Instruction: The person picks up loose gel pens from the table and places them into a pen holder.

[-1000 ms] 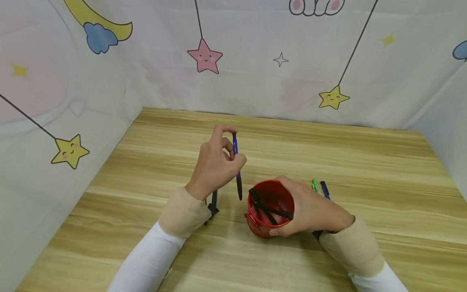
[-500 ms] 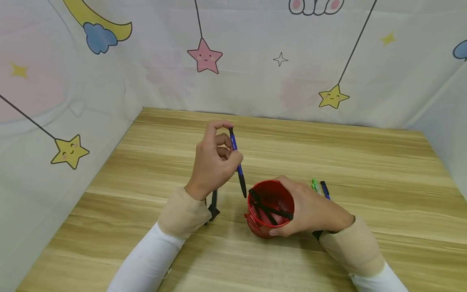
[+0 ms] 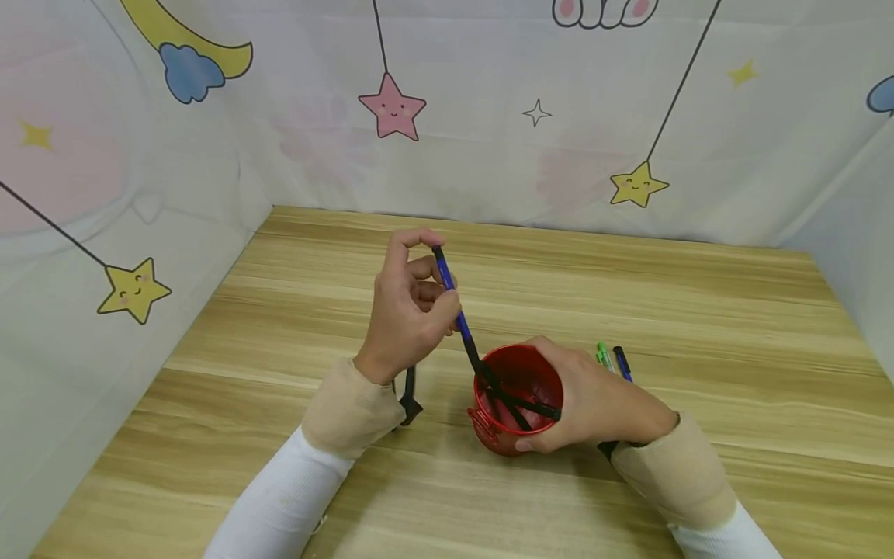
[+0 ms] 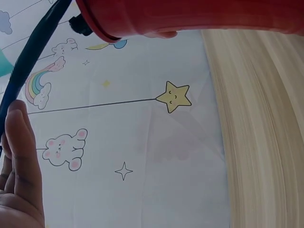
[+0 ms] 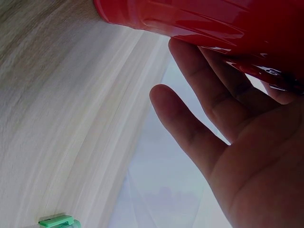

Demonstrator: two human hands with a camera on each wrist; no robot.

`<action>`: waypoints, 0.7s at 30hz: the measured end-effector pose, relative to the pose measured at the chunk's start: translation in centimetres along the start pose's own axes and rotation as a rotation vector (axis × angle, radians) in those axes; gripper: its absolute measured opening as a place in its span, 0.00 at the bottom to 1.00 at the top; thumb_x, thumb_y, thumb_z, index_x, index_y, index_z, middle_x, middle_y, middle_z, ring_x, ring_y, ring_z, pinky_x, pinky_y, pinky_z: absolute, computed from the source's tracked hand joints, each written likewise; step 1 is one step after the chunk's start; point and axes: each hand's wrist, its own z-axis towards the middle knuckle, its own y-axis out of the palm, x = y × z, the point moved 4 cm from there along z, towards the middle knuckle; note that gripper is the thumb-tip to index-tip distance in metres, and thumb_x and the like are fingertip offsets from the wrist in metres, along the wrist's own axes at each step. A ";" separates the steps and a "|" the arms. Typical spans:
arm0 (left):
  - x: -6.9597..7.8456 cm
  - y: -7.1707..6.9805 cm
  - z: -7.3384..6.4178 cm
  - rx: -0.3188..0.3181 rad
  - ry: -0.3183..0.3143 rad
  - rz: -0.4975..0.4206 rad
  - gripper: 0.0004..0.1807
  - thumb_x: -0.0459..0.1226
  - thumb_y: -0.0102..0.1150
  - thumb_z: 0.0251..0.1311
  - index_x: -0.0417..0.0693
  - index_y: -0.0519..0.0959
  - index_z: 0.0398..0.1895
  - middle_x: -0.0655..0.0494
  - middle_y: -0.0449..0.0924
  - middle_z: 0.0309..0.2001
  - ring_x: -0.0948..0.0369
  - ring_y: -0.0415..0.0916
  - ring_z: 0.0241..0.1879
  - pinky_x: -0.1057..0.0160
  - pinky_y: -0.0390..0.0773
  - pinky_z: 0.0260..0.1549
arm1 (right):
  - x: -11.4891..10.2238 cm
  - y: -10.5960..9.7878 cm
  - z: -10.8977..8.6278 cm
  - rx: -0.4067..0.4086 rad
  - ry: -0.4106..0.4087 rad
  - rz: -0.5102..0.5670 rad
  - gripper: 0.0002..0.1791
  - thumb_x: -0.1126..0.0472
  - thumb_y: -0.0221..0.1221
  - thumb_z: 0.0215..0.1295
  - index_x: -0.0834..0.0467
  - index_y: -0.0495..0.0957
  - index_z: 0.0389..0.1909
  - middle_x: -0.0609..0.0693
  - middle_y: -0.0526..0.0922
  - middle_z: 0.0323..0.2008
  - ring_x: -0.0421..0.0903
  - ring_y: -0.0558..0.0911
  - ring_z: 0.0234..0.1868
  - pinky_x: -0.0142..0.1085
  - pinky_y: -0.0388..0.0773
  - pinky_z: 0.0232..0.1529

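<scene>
In the head view my left hand (image 3: 415, 307) pinches a blue pen (image 3: 447, 272) with a black lower end, its forefinger bent over the pen's top. The pen slants down to the right, and its lower end meets the near-left rim of a small red bucket (image 3: 497, 439). My right hand (image 3: 587, 396) grips the bucket's right side, thumb low at the front. Black pens (image 3: 536, 407) lie crossed inside the bucket. In the right wrist view the fingers (image 5: 194, 71) reach along the red wall (image 5: 199, 19). The left wrist view shows the held pen (image 4: 28, 57) dark against the backdrop.
Behind the right hand, a green pen (image 3: 604, 355) and a blue pen (image 3: 622, 363) lie on the wooden table (image 3: 733, 349). A black strap (image 3: 410, 407) hangs below the left wrist. A white printed cloth (image 3: 475, 171) closes off the back and sides.
My left hand has moved slightly left and up, tilting the pen so its lower end swings right to the bucket's rim. The right hand and bucket have stayed in place.
</scene>
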 end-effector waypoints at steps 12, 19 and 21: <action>0.2 0.8 -0.2 -0.145 0.164 0.083 0.22 0.28 0.52 0.47 0.38 0.57 0.45 0.49 0.77 0.22 0.64 0.74 0.15 0.63 0.78 0.14 | 0.0 0.0 0.1 0.003 -0.015 0.000 0.46 0.39 0.75 0.36 0.38 0.65 0.59 0.32 0.78 0.52 0.36 0.79 0.53 0.38 0.81 0.49; 0.1 1.4 -0.5 -0.251 0.170 0.092 0.19 0.29 0.53 0.48 0.41 0.59 0.43 0.51 0.77 0.23 0.66 0.75 0.16 0.65 0.80 0.17 | -0.1 -0.1 0.1 0.008 -0.017 0.000 0.46 0.38 0.75 0.35 0.41 0.66 0.59 0.33 0.78 0.51 0.37 0.80 0.52 0.38 0.81 0.49; 0.1 1.6 -0.6 -0.297 0.178 0.103 0.18 0.29 0.53 0.48 0.41 0.59 0.41 0.52 0.78 0.22 0.67 0.75 0.16 0.66 0.80 0.17 | 0.0 -0.1 0.1 0.003 -0.012 0.010 0.47 0.38 0.75 0.35 0.42 0.66 0.60 0.33 0.79 0.51 0.38 0.80 0.52 0.38 0.81 0.49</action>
